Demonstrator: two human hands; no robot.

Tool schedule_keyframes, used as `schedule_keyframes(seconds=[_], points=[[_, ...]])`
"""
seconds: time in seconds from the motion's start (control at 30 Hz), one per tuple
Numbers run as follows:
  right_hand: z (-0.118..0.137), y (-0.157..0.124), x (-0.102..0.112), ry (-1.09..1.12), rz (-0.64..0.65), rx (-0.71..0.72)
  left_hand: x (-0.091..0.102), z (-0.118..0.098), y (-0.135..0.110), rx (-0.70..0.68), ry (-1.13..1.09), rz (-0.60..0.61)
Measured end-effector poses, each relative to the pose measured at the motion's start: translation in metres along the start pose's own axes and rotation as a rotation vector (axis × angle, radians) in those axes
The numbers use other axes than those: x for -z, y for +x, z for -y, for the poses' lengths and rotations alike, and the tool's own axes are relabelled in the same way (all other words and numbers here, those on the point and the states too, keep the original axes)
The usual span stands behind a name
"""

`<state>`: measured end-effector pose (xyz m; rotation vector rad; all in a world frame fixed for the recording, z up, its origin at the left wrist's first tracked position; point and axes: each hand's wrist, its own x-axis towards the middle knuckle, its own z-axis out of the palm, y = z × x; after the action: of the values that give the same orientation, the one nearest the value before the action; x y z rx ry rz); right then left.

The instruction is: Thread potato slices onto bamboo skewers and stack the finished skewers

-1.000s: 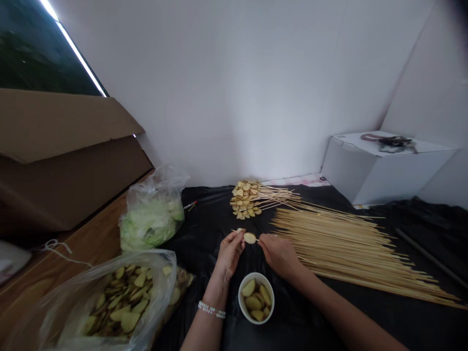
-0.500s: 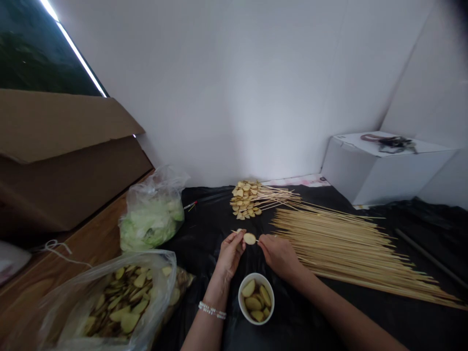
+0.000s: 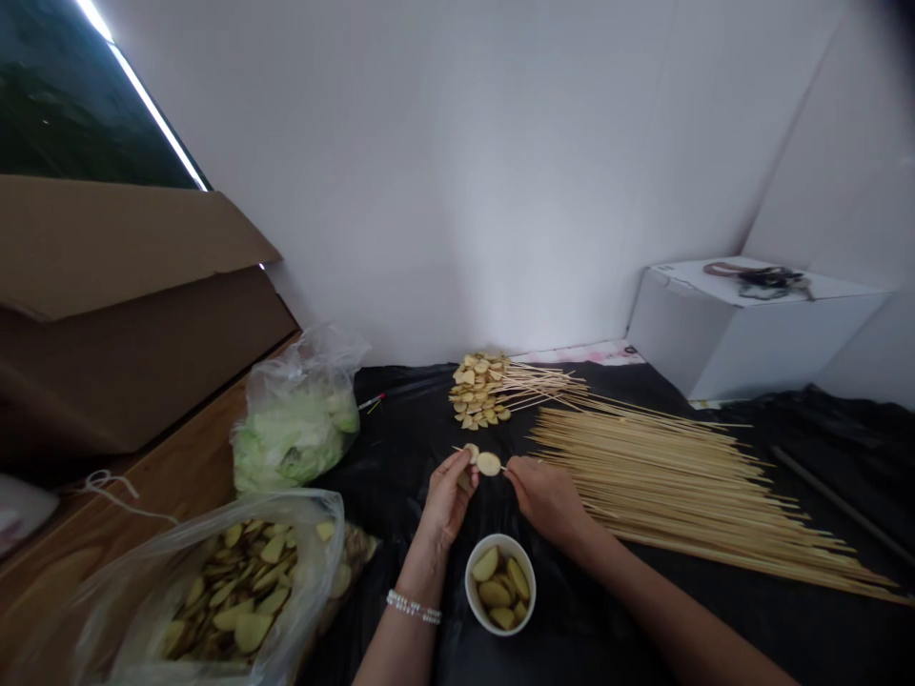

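My left hand (image 3: 448, 494) pinches potato slices (image 3: 488, 464) threaded on a thin bamboo skewer (image 3: 457, 450), whose tip pokes out to the left. My right hand (image 3: 544, 494) grips the same skewer from the right, fingers closed around it. Just below both hands stands a small white bowl (image 3: 473, 594) holding several potato slices. The hands hover over a black plastic sheet (image 3: 400, 448).
A wide pile of bare skewers (image 3: 679, 486) lies to the right. Finished potato skewers (image 3: 482, 389) lie at the back. A bag of cabbage (image 3: 296, 429) and a bag of potato slices (image 3: 229, 581) sit left. A cardboard box (image 3: 121, 314) and white box (image 3: 758, 324) flank the area.
The left hand's fingers have shifted slightly along the skewer and the slice near them sits a touch further left. The right hand has barely moved.
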<state>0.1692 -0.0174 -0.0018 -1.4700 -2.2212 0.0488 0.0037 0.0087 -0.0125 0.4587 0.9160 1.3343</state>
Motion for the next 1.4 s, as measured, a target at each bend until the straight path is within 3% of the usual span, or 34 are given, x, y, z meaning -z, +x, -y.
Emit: schedule_keyframes(seconds=[0.23,0.77,1.1,1.4], points=[[-0.004,0.002,0.003,0.088,-0.056,-0.072,0.007,-0.012,0.002,-0.023,-0.245,0.133],[-0.005,0.002,0.0,0.117,-0.075,-0.044,0.008,-0.014,0.005,-0.102,-0.121,0.11],[-0.004,0.002,0.002,0.126,-0.076,-0.031,0.013,-0.007,0.009,-0.219,-0.072,-0.008],[-0.004,0.002,0.002,0.093,-0.056,-0.021,0.012,-0.009,0.006,-0.239,0.064,0.076]])
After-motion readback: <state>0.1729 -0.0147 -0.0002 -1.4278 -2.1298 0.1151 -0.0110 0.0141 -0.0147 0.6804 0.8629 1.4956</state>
